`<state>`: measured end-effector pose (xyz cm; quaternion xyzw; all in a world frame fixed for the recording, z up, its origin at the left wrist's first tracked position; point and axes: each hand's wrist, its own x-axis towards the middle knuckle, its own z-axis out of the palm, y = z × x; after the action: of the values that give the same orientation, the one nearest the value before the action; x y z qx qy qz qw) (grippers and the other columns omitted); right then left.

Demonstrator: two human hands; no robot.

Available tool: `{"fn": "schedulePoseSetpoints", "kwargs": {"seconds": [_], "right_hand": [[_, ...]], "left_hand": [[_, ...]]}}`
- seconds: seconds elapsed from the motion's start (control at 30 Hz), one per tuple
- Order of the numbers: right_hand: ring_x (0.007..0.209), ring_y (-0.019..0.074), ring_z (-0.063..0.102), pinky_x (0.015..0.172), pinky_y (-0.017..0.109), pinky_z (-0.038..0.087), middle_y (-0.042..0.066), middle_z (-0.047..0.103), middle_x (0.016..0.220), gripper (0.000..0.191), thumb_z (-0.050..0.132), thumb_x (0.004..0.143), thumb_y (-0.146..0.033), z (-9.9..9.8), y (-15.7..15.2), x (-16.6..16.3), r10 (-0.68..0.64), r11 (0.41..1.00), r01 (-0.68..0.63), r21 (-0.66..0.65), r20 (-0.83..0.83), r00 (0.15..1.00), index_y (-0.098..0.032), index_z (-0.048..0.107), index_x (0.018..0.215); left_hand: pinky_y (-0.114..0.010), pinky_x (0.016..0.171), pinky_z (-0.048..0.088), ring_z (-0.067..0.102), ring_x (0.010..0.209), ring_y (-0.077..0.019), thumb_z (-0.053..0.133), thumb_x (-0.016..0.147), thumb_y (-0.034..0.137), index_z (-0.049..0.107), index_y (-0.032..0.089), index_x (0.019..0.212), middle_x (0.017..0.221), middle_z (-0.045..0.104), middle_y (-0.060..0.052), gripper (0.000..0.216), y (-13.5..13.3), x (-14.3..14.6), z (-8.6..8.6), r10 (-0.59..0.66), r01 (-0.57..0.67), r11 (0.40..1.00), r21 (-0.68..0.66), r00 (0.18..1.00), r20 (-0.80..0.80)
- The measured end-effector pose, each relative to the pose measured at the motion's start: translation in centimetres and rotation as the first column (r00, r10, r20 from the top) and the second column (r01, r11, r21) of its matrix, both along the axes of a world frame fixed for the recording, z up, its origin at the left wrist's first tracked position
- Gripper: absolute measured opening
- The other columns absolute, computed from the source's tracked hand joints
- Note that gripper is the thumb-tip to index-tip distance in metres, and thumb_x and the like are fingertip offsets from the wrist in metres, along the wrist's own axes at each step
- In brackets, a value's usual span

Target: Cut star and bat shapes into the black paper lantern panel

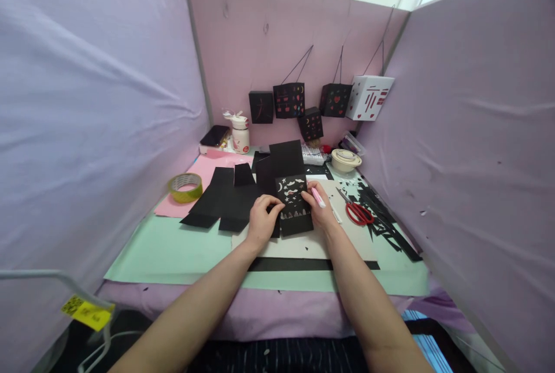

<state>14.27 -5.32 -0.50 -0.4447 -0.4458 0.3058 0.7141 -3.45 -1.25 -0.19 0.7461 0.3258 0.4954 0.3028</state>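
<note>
A sheet of black card [286, 159], with cut-out moon, cloud and star shapes, stands tilted toward me over a pale board [355, 240]. My left hand [263, 220] pinches the card's left edge. At its right edge my right hand [318, 205] grips it, with a pink and white pen-shaped cutter [318, 197] lodged by the fingers. More folded black card [208, 196] spreads to the left of my left hand. Just right of my right hand lie red-handled scissors [359, 212] and a slim white stick [337, 215].
Yellow tape [185, 188] rests on pink paper at left. A white bottle [240, 135], a phone [215, 136] and a cream bowl [346, 160] stand at the back. Black scraps [385, 217] litter the right. Decorated box lanterns [289, 100] hang behind; fabric walls enclose both sides.
</note>
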Motion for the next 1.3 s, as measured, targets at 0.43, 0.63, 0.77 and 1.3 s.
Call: {"fn": "schedulePoseSetpoints", "kwargs": {"seconds": [0.43,0.63,0.77,1.3], "right_hand": [[0.07,0.0149,0.045,0.065,0.026,0.039,-0.004,0.049,0.076,0.035,0.076,0.063,-0.033,1.0,-0.3,-0.6,0.027,0.997,-0.038,-0.067,-0.156,0.987,-0.026,0.047,0.083],[0.072,0.0161,0.046,0.068,0.028,0.04,-0.003,0.05,0.078,0.034,0.074,0.064,-0.033,1.1,-0.3,-0.6,-0.015,0.998,0.007,-0.067,-0.118,0.993,-0.026,0.046,0.083],[0.076,0.0166,0.047,0.074,0.029,0.04,-0.003,0.051,0.082,0.03,0.073,0.068,-0.033,0.7,-0.3,-0.2,-0.029,0.999,0.027,-0.037,-0.061,0.998,-0.026,0.048,0.084],[0.072,0.0156,0.042,0.069,0.027,0.036,-0.003,0.047,0.081,0.025,0.071,0.073,-0.032,-0.2,-0.1,0.3,-0.028,0.999,0.029,-0.03,0.05,0.998,-0.027,0.049,0.084]], "left_hand": [[-0.038,0.091,0.047,0.054,0.098,-0.0213,0.054,0.092,0.018,0.067,0.021,0.107,0.103,0.056,-0.007,0.02,-0.8,0.0,-0.3,0.047,-0.01,0.969,0.245,0.988,-0.145],[-0.04,0.09,0.048,0.051,0.098,-0.0218,0.054,0.091,0.015,0.069,0.024,0.11,0.103,0.055,-0.006,0.025,-0.6,0.0,-0.4,0.049,0.0,0.964,0.268,0.983,-0.179],[-0.04,0.093,0.047,0.049,0.1,-0.0222,0.055,0.089,0.012,0.067,0.024,0.114,0.106,0.053,-0.007,0.03,-0.7,0.1,-0.6,0.033,0.017,0.969,0.247,0.98,-0.195],[-0.046,0.095,0.046,0.045,0.109,-0.028,0.052,0.089,0.014,0.068,0.021,0.111,0.115,0.053,-0.012,0.027,-0.2,-0.3,-0.4,0.117,0.046,0.906,0.42,0.927,-0.355]]}}
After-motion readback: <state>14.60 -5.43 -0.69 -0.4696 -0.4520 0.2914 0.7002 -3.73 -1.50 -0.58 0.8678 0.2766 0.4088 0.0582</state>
